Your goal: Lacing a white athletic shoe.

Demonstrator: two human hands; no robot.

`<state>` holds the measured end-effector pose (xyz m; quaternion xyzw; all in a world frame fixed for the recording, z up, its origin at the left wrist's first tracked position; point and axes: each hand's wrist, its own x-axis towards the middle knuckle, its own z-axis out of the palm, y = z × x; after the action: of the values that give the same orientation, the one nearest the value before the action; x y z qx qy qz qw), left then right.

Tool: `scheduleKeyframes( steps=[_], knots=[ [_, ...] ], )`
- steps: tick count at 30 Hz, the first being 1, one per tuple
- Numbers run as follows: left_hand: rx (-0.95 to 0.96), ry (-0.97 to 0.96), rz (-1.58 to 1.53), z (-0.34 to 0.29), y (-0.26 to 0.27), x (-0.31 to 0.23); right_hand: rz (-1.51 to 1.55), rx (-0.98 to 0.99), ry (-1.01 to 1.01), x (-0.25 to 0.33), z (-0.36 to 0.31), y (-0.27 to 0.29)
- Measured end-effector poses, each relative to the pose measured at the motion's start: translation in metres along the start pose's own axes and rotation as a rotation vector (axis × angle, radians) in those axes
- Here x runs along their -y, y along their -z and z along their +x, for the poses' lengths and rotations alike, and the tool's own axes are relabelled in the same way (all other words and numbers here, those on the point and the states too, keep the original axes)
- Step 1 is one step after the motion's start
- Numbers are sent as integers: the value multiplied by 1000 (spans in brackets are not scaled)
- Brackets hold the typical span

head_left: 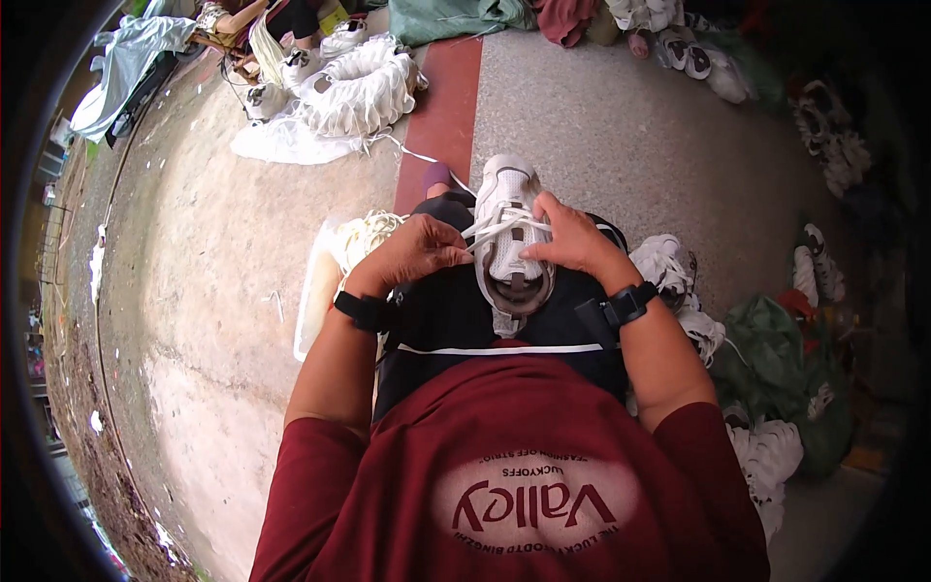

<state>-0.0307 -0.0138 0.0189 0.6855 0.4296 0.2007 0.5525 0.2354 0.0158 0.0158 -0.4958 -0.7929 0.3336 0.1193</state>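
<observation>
A white and grey sneaker (pixel 508 260) lies on my lap, its toe pointing away from me and its heel opening toward me. White shoelaces (pixel 497 229) cross over its tongue. My left hand (pixel 427 250) is at the shoe's left side, thumb and fingertips pinched on the shoelace. On the other side, my right hand (pixel 574 235) grips the shoe's edge, with the index finger near the upper eyelets and the thumb by the collar. Its remaining fingers are partly hidden behind the shoe.
Left of my legs, a bundle of cream laces (pixel 361 238) rests in a white container (pixel 312 291). A ring of white shoe parts (pixel 354 89) lies ahead on the left. More white shoes (pixel 664 264) sit at my right, near a green sack (pixel 776 354). Another person's arm (pixel 238 21) shows at the upper left.
</observation>
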Motion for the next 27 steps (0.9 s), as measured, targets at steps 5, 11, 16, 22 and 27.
scheduleKeyframes(
  steps=[5,11,16,22,27],
  knots=[
    [-245,67,-53,-2,-6,9,40,-12,-12,-5,-2,-3],
    [-424,25,-360,7,-11,15,641,-435,-56,-20,-3,-12],
    [-554,66,-662,25,-19,8,1247,-513,-224,-36,-17,1],
    [-357,53,-289,41,-25,1,1504,-725,-227,-88,-65,38],
    [-384,77,291,46,-36,-4,1490,-982,-162,-153,-130,77]
  ],
)
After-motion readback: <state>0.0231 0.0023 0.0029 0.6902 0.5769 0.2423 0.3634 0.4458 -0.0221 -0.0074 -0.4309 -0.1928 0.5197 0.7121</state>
